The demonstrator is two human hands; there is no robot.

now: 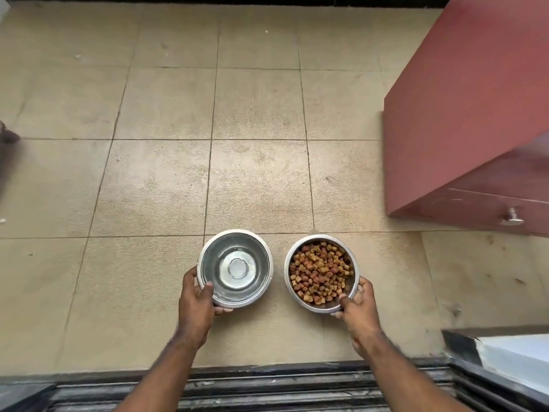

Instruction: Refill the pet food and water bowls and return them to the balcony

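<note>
- Door track (pixel 267 388) at my feet: dark grooved metal rails running across the bottom edge, both my forearms reaching out over it.
- My left hand (pixel 197 301) grips the near-left rim of the water bowl (pixel 236 267). Thumb hooked over the rim on the inside, fingers curled underneath. Closed on it.
- Water bowl: steel, round, clear water inside, raised ring visible at the bottom. Upright.
- My right hand (pixel 358 307) grips the near-right rim of the food bowl (pixel 350 298). Thumb over the edge, touching the inner wall beside the kibble (pixel 319 272); fingers wrapped under. Closed on it.
- Food bowl: steel, same size, heaped with brown and reddish kibble. Upright.
- The two bowls sit side by side, near each other, a narrow gap of floor between them. Cannot tell whether they rest on the floor or hang just above it.
- Floor (pixel 166 179): beige square tiles, scuffed, a few specks.
- Reddish cabinet (pixel 463 114) well apart to the right, one metal knob (pixel 511 218) on its front.
- Pale ledge (pixel 517 355) at the lower right corner.
</note>
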